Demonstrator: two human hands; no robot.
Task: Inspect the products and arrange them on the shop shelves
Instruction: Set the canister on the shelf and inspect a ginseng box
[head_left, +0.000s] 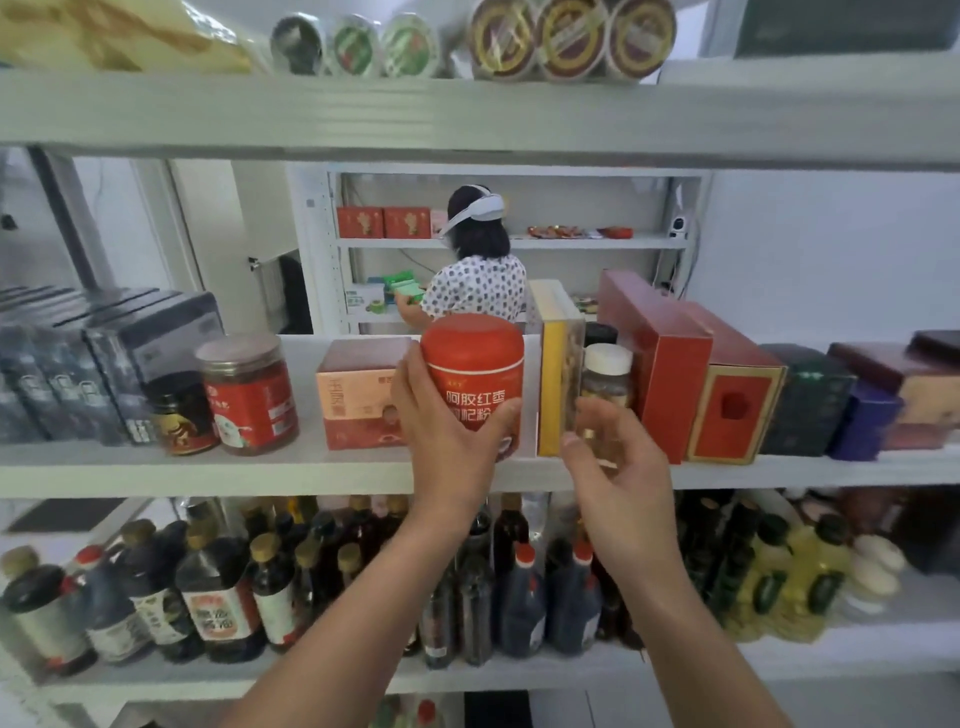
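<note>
Canister (474, 358), red, rigid and smooth-walled with a domed lid, is grasped round its lower body by the left hand (447, 431) at the front of the middle shelf (208, 473). It is judged fairly light but slippery, best held low around the wall. Just right of that grip, a clear-fronted box (557, 364) is met by the right hand (618, 467); whether those curled fingers hold anything cannot be told.

White shelf (208, 470): red canister (475, 364) at front edge, pink box (353, 395) and clear jar (249, 389) leftward, red boxes (660, 358) rightward.
</note>
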